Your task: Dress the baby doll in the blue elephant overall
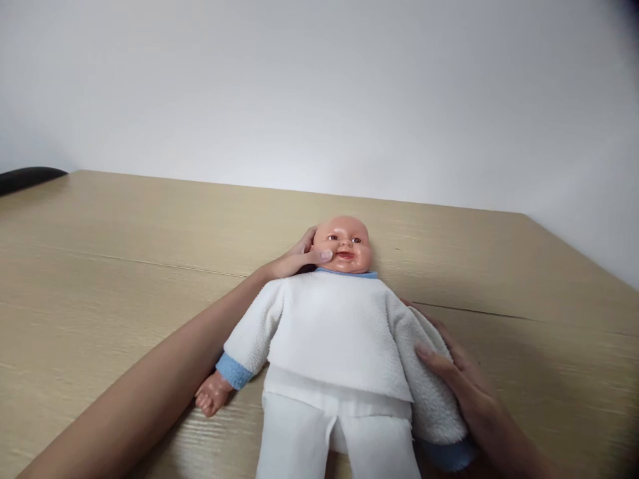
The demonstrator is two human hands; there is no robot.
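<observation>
A baby doll [332,332] in a white fleece top and trousers with blue cuffs lies on its back on the wooden table [124,253], head pointing away from me. My left hand [298,256] cups the side of the doll's head, thumb resting on its cheek. My right hand [462,382] wraps round the doll's sleeved arm on the right, with the thumb over the white fleece. The doll's bare hand [212,394] on the left rests on the table beside my left forearm.
The light wooden table runs back to a plain white wall [319,86]. A dark rounded object [27,177], perhaps a chair back, shows at the far left edge. The table's right edge slants away at the upper right.
</observation>
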